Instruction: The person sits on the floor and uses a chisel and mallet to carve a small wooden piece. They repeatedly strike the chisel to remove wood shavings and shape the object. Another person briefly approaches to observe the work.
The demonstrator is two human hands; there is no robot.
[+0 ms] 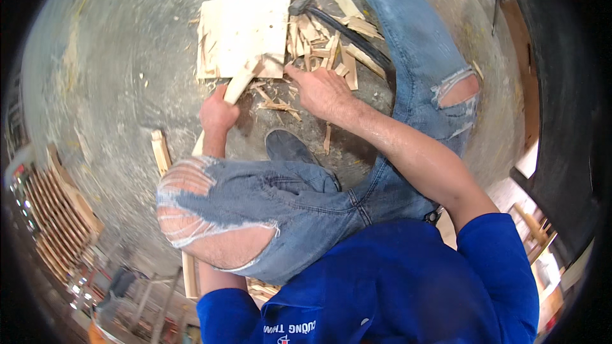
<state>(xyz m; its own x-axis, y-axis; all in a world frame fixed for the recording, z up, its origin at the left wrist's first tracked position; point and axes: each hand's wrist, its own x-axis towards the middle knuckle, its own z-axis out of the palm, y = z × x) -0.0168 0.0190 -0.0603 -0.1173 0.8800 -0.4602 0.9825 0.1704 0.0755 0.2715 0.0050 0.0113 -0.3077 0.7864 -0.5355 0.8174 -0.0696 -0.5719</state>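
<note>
My left hand (219,113) is closed around a long pale wooden stick (240,85). The upper end of the stick rests over the lower edge of a square, light wooden board (245,32) on the floor. Just right of that end, my right hand (320,93) is closed, index finger reaching forward. A grey metal blade (273,61), somewhat blurred, sits between its fingertips and the stick. The handle of this knife-like tool is hidden by my hand. Below my left hand, the stick passes behind my knee.
A hammer (303,4) with a black handle lies right of the board, among many wood chips (310,32). A short wood piece (160,151) lies left of my knee. Stacked wooden slats (56,220) stand at the far left. A black metal structure (556,95) rises on the right.
</note>
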